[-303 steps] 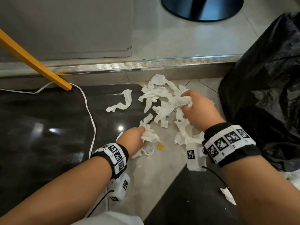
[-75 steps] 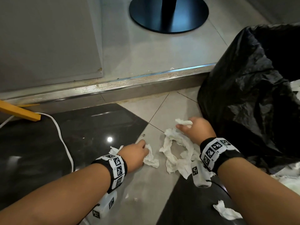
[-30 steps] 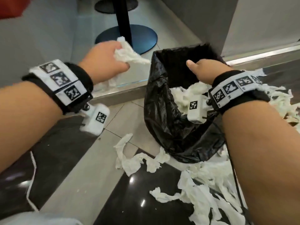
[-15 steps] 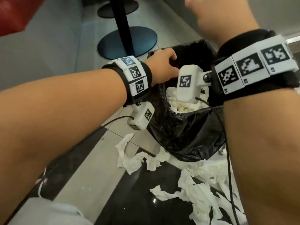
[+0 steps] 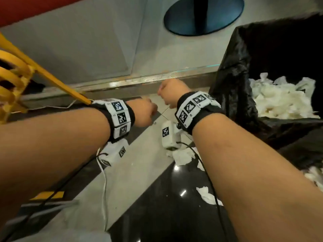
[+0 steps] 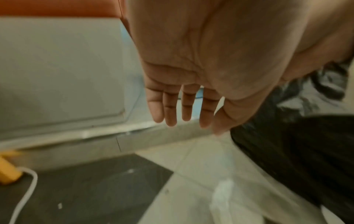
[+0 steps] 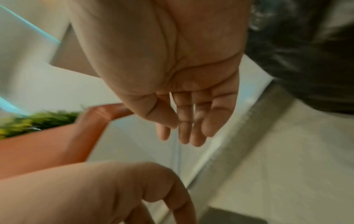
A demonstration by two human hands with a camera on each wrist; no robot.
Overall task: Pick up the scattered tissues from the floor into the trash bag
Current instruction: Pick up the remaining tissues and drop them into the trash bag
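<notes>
The black trash bag (image 5: pixel 236 70) stands open at the right, with a heap of white tissues (image 5: pixel 279 102) inside. Both hands hover above the floor left of the bag, empty. My left hand (image 5: pixel 145 112) has straight, relaxed fingers (image 6: pixel 170 109) in the left wrist view. My right hand (image 5: pixel 172 95) also shows loose straight fingers (image 7: pixel 184 131) and a bare palm. A crumpled tissue (image 5: pixel 181 155) lies on the floor under the right wrist. Another tissue scrap (image 5: pixel 207 196) lies on the dark tile, and more tissue (image 5: pixel 314 175) shows by the bag's base. A blurred tissue (image 6: pixel 222 192) lies below the left hand.
A metal step edge (image 5: pixel 132 82) runs across behind the hands. A yellow chair leg (image 5: pixel 52 79) slants in from the left, with a white cable (image 5: pixel 104 189) trailing over the floor. A round dark table base (image 5: pixel 202 14) sits beyond the step.
Both hands have left the bag's mouth and come down to the left of it, over the floor. The left hand's tissue is gone. The view has tilted down.
</notes>
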